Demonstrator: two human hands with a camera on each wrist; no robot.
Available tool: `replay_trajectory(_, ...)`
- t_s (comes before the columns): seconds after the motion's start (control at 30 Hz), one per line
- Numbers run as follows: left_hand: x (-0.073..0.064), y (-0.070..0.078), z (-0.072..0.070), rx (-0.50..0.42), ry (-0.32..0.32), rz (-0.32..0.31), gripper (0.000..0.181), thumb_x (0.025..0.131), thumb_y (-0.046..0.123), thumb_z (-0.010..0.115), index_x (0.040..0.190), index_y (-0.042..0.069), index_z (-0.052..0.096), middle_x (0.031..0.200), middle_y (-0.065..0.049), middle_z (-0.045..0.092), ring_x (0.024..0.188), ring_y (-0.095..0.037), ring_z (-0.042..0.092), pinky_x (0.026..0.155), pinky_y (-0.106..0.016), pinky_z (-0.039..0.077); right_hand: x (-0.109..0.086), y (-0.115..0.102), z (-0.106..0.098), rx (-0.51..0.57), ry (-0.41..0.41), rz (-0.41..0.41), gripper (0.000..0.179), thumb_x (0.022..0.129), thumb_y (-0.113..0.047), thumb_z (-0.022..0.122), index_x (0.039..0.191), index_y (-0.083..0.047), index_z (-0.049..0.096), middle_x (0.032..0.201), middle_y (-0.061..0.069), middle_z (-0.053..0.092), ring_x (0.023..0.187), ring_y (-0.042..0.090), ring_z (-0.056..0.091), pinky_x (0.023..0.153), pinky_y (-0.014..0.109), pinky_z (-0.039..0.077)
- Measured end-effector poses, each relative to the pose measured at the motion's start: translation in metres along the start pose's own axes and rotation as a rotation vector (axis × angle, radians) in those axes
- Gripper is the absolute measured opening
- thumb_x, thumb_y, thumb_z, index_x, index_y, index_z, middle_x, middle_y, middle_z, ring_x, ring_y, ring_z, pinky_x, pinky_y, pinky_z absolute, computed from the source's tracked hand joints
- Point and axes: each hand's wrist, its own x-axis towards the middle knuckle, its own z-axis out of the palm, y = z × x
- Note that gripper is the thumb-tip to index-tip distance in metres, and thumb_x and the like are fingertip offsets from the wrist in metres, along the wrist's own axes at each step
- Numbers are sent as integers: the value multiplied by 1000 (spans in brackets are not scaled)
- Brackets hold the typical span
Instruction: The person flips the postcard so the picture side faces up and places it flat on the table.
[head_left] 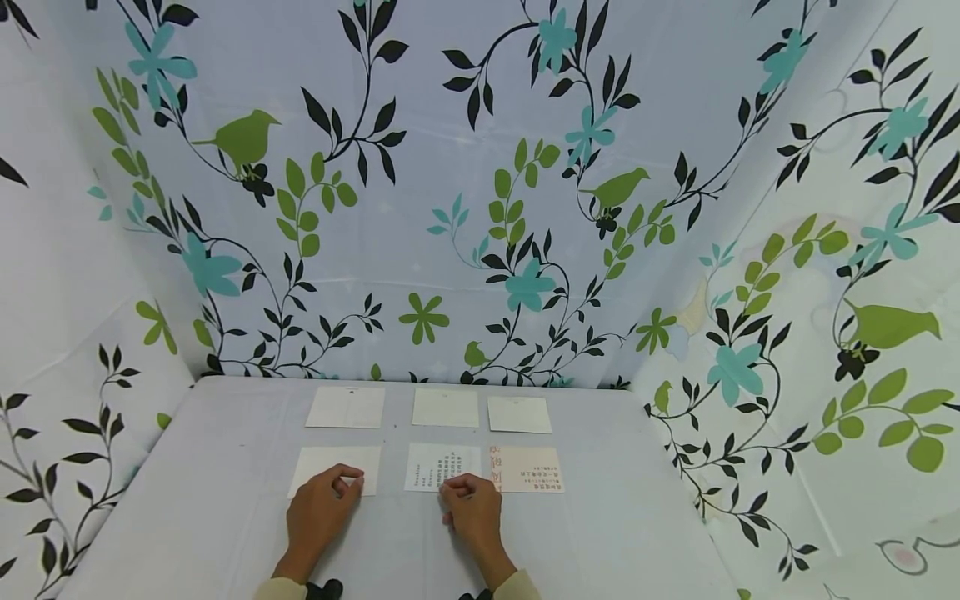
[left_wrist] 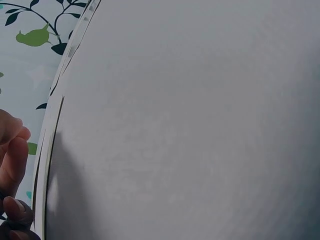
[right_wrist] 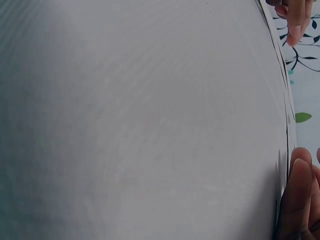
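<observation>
A blank off-white card lies flat at the front left. My left hand is over its lower part, with bent fingers and the thumb close to the index finger. To its right lies a white card with dark printed text. The fingertips of my right hand are right at that card's lower edge, loosely bent. Beside it, a cream card with reddish and dark print lies close to the right hand. Both wrist views show bent fingers at the side, the left hand's and the right hand's.
Three blank cards form a back row: a left one, a middle one and a right one. A white cloth covers the table. Patterned curtains with leaves, flowers and birds hang behind and on both sides.
</observation>
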Motion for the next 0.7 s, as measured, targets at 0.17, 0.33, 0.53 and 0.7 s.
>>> replay_trajectory(0.17,1,-2,-4,-5,9,6,12,96,29,77,104,21,82,70,9,66,58,-10,51,50,-28,39,-1,-2,2,11,-18,1,4,91,-9,79,95,-9,79,75,-1,71,48,12,66,47,27,55)
replay_trajectory(0.33,1,-4,-6,-5,16,9,9,95,27,78,101,21,82,70,8,67,58,-10,52,51,-27,39,-3,-4,3,24,-35,8,5,91,-8,79,95,-10,79,75,0,71,48,12,67,47,28,56)
replay_trajectory(0.53,2,-8,-10,0,5,8,11,95,27,78,102,20,82,72,7,69,60,-11,53,52,-28,39,-4,-6,5,32,-47,25,6,91,-8,79,94,-13,78,76,1,73,48,12,68,48,30,57)
replay_trajectory(0.7,4,-12,-12,3,4,30,11,95,26,78,103,21,82,76,6,72,61,-11,54,53,-28,40,-5,-6,6,50,-45,20,8,91,-6,79,96,-12,77,76,2,73,49,13,69,49,31,58)
